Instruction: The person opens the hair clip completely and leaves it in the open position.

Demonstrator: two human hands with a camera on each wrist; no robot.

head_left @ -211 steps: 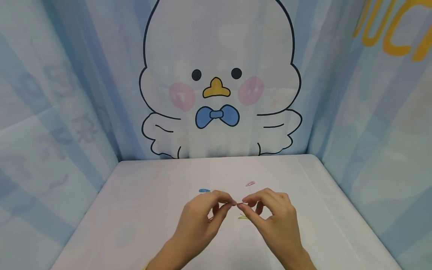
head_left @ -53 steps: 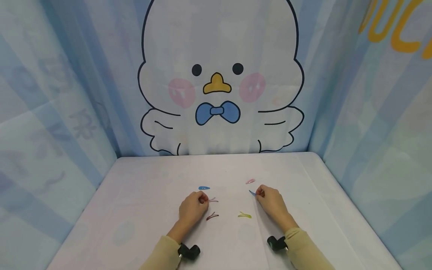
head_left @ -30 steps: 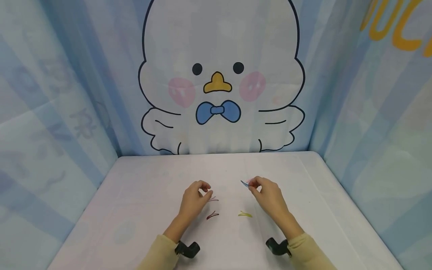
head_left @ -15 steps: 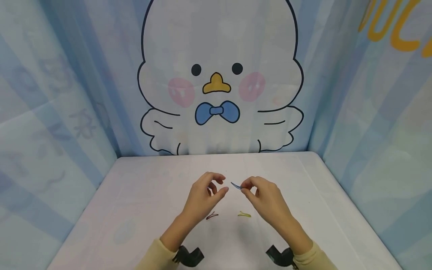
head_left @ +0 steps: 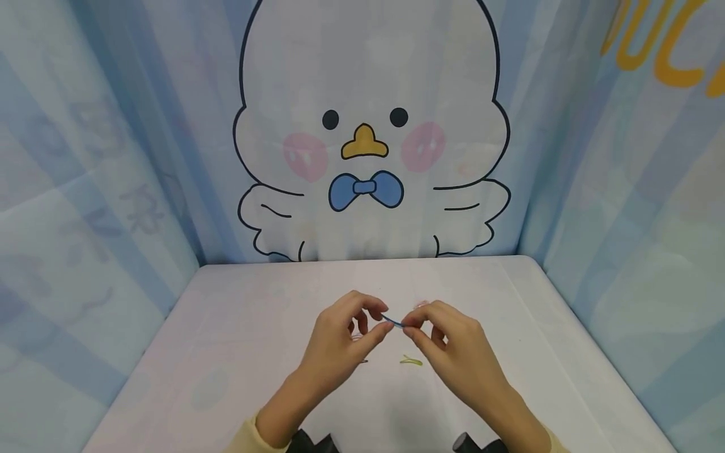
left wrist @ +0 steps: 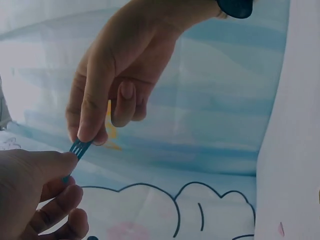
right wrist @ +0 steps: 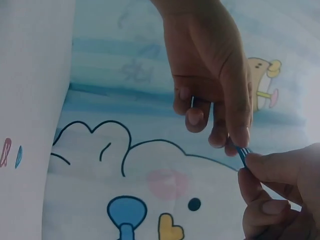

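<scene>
Between my hands, above the table, is a blue snap hair clip [head_left: 394,322]. My right hand [head_left: 455,343] pinches its right end between thumb and fingertips. At the left end, my left hand [head_left: 331,343] pinches it with thumb and index finger, its other fingers curled loosely. Slots along the clip show in the left wrist view, where the left thumb covers part of it. An opened yellow-green hair clip [head_left: 411,360] lies on the table below. Behind the left hand, a pinkish clip [head_left: 357,337] and a dark red clip [head_left: 364,362] are mostly hidden.
A pink hair clip [head_left: 421,304] lies beyond my right hand, partly covered by it. Another blue hair clip [right wrist: 19,157] rests on the table in the right wrist view. Patterned curtains [head_left: 634,207] stand around the table [head_left: 215,340] at the back and sides.
Earlier both hands held a pinkish clip, which then lay opened on the table. My right hand brought the blue clip leftward from near the pink one; my left hand rose and took its other end.
</scene>
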